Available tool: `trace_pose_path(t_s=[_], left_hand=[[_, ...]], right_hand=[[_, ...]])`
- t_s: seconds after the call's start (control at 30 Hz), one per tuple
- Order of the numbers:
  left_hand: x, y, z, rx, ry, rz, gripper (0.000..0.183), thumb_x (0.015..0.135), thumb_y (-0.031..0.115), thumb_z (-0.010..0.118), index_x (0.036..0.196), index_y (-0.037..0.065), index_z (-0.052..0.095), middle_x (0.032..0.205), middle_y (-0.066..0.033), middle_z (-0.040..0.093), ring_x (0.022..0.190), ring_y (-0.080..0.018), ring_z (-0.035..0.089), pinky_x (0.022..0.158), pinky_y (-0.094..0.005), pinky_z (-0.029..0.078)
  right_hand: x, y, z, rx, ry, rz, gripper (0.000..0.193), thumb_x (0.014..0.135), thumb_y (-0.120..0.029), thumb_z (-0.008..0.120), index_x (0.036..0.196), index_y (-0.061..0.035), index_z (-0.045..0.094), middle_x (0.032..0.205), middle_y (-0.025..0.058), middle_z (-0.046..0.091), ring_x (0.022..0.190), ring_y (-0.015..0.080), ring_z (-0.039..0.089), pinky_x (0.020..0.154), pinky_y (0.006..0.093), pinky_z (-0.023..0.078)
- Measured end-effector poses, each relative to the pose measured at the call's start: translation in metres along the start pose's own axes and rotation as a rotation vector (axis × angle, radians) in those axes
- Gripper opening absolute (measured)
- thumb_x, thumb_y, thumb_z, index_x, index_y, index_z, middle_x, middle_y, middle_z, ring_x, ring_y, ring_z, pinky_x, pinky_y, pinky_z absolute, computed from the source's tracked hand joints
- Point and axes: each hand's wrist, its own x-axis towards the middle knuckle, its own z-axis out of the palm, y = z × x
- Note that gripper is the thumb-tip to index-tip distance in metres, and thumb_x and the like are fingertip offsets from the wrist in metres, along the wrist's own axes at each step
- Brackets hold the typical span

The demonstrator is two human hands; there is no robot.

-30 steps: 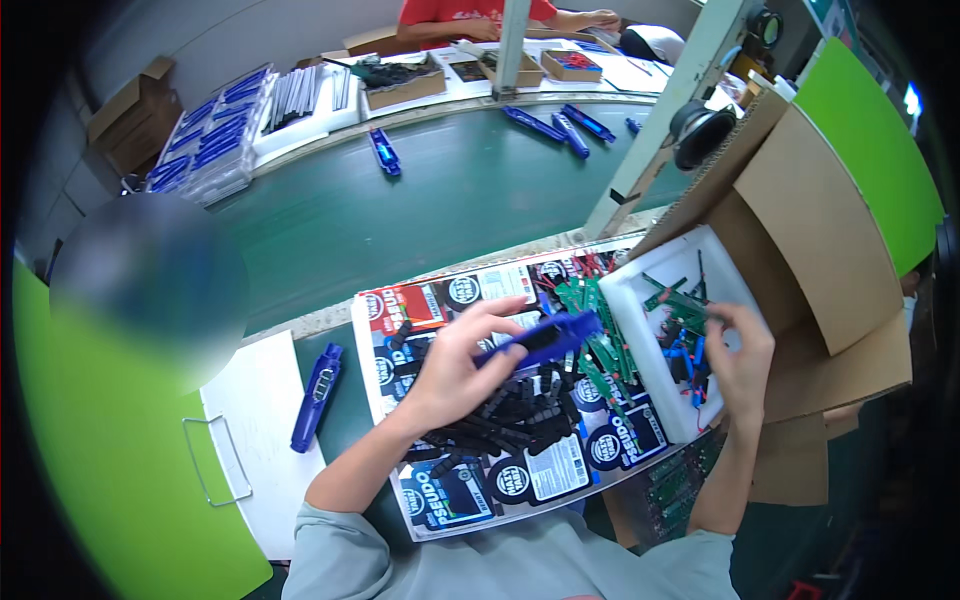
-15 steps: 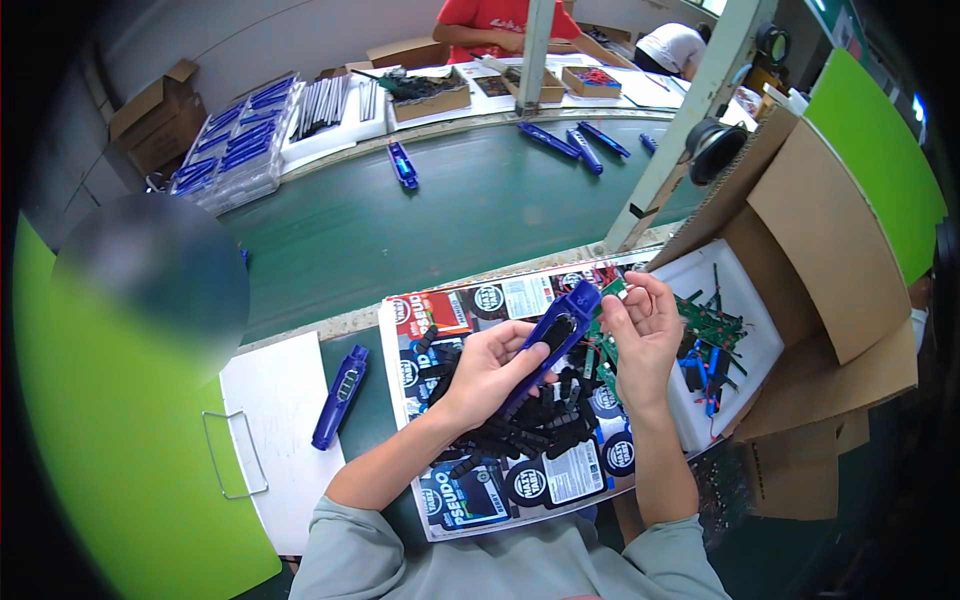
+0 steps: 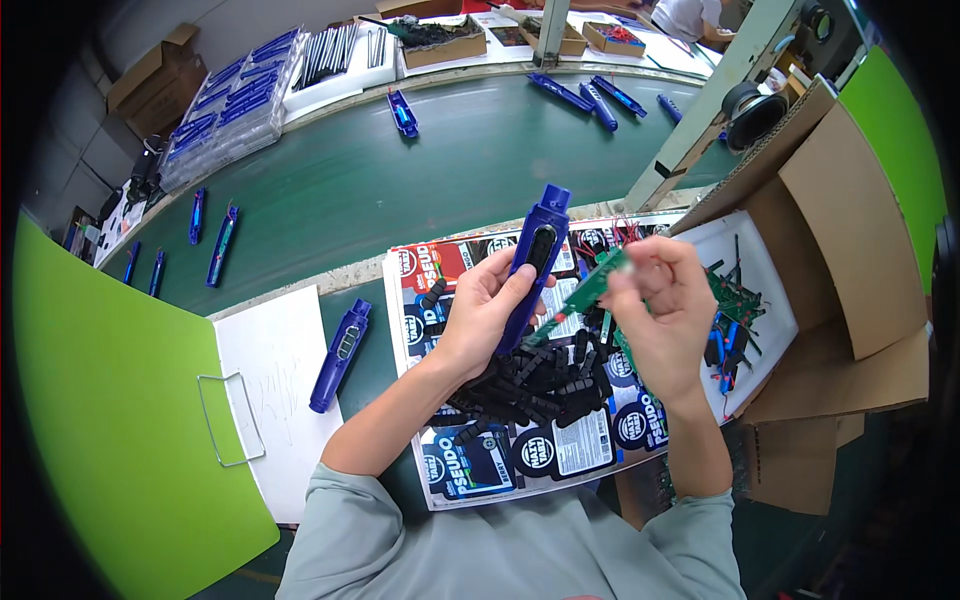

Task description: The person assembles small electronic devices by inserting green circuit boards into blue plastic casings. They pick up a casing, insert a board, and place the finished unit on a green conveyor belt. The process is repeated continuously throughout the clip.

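My left hand is closed round a long blue plastic housing, tilted slightly to the right, with its thumb beside a black insert in the oval opening. Just to the right, my right hand pinches a narrow green circuit board; its fingers are partly blurred. The board slants down toward the housing; whether they touch I cannot tell. Below both hands lies a heap of black ribbed strips on a printed cardboard sheet. More green boards rest in the white foam tray.
A second blue housing lies left of the sheet, beside a white board with a wire handle. Beyond runs a green conveyor belt carrying several blue housings. An open cardboard box and a metal post stand to the right.
My left hand has turned the blue housing more upright. My right hand has moved slightly right, and the circuit board now shows lengthwise. The view has shifted, revealing more housings on the belt's left.
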Motion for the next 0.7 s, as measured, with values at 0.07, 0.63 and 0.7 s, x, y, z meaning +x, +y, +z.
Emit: trace_pose_path(t_s=[0.07,0.63,0.7], left_hand=[[-0.002,0.004,0.009,-0.051,0.027,0.018,0.036,0.103,0.016,0.057,0.135,-0.001,0.055,0.106,-0.0070,0.069,0.084,-0.0088,0.064,0.075,-0.0244,0.053],[-0.005,-0.001,0.007,0.010,-0.053,0.087,0.042,0.108,0.024,0.046,0.142,0.000,0.052,0.103,-0.0068,0.068,0.087,-0.0131,0.066,0.077,-0.0282,0.055],[-0.005,0.000,0.007,-0.027,-0.059,0.049,0.042,0.108,0.024,0.047,0.142,0.000,0.052,0.102,-0.0064,0.068,0.087,-0.0134,0.066,0.078,-0.0284,0.055]], right_hand=[[0.002,-0.001,0.009,-0.015,-0.042,0.009,0.027,0.086,0.010,0.067,0.111,0.0039,0.057,0.088,0.0072,0.067,0.078,0.0081,0.067,0.070,0.0228,0.054],[0.016,0.010,0.012,-0.057,-0.195,0.013,0.020,0.087,0.006,0.067,0.107,0.0030,0.062,0.079,0.0070,0.069,0.073,0.0097,0.069,0.066,0.0246,0.056],[0.019,0.007,0.011,-0.133,-0.209,-0.016,0.018,0.087,0.004,0.068,0.104,0.0017,0.064,0.079,0.0070,0.069,0.073,0.0101,0.068,0.068,0.0257,0.055]])
